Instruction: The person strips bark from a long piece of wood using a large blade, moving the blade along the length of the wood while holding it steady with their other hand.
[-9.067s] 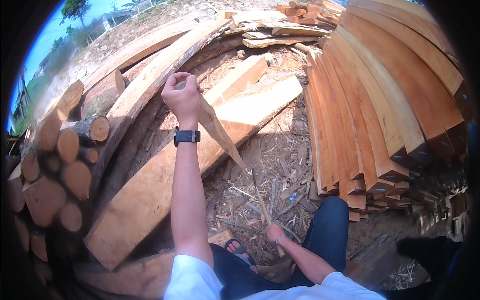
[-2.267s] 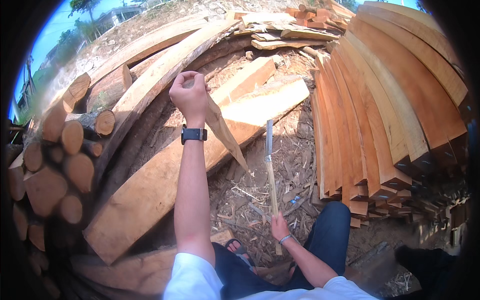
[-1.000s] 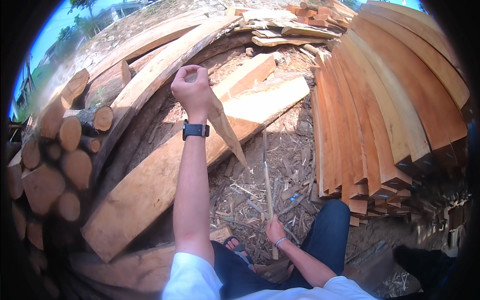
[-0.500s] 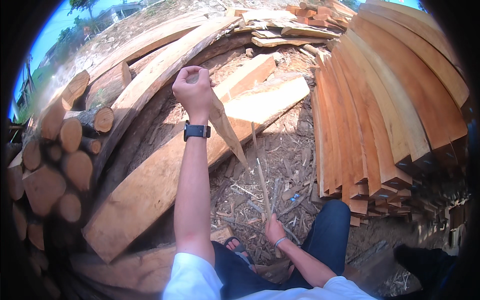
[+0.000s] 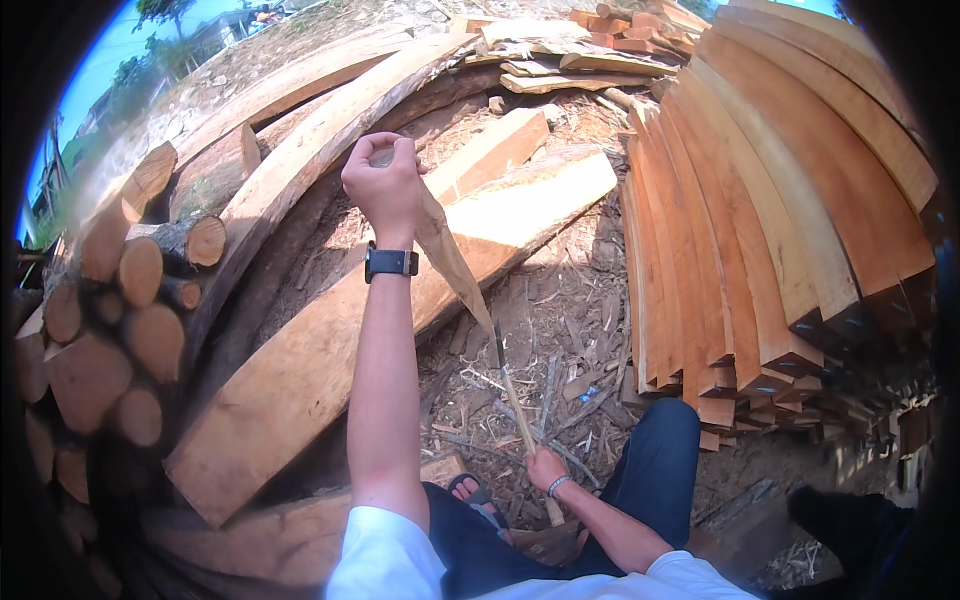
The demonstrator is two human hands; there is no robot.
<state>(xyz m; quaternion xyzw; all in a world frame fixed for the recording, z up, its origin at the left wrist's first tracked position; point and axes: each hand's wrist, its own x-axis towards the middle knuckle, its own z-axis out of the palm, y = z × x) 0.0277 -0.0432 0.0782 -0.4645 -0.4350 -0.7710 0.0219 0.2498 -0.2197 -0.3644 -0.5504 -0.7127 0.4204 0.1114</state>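
Note:
My left hand (image 5: 385, 190), raised in the middle with a dark watch at the wrist, is closed around the upper part of a flat, tapering wooden strip (image 5: 448, 255). The strip slants down to the right and narrows to a point. Low on the right, my right hand (image 5: 545, 470) grips a long-handled knife (image 5: 517, 405) with a pale wooden handle and a narrow dark blade. Its blade end meets the strip's lower tip in the picture; I cannot tell whether they touch. The handle's butt shows below my right hand, near my bent knee.
A large sawn timber (image 5: 290, 385) lies slantwise behind my left arm. Cut logs (image 5: 155, 340) are stacked at the left, with long planks (image 5: 330, 130) behind. Stacked beams (image 5: 780, 220) fill the right. Bark and wood chips (image 5: 580, 330) cover the ground.
The knife's blade end has swung left and down, from beside the strip to its lower tip. My right hand has shifted slightly down and left; the left hand has hardly moved.

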